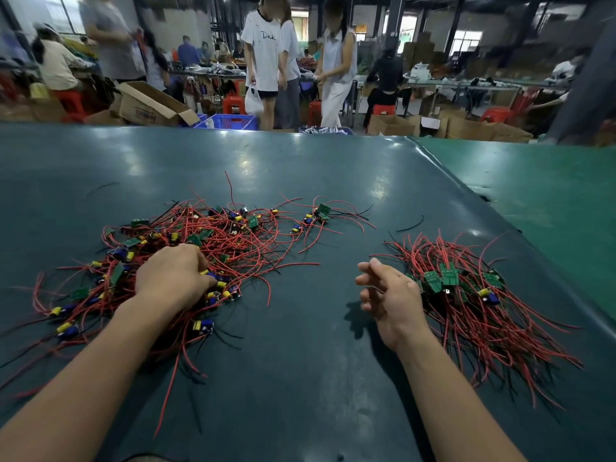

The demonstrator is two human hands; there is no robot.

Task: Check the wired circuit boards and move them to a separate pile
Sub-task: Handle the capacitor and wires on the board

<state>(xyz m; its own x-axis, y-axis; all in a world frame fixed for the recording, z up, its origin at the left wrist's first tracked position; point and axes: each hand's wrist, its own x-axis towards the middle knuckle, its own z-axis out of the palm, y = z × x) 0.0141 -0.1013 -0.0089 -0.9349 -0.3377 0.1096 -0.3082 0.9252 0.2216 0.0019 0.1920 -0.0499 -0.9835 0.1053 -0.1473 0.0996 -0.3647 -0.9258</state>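
Both bare forearms reach over the dark table [300, 378]. Left hand [173, 275] digs curled fingers into the tangled pile of wired circuit boards [213, 238]; right hand [390, 295] hovers loose, holding nothing, beside the sorted pile [473, 295].

Beyond the dark green table [300, 168]: an open cardboard box [150, 105], blue plastic crates [230, 121], red stools [233, 105]. Standing between them, people in white tops [263, 51]; farther back, seated workers at long benches [466, 83].
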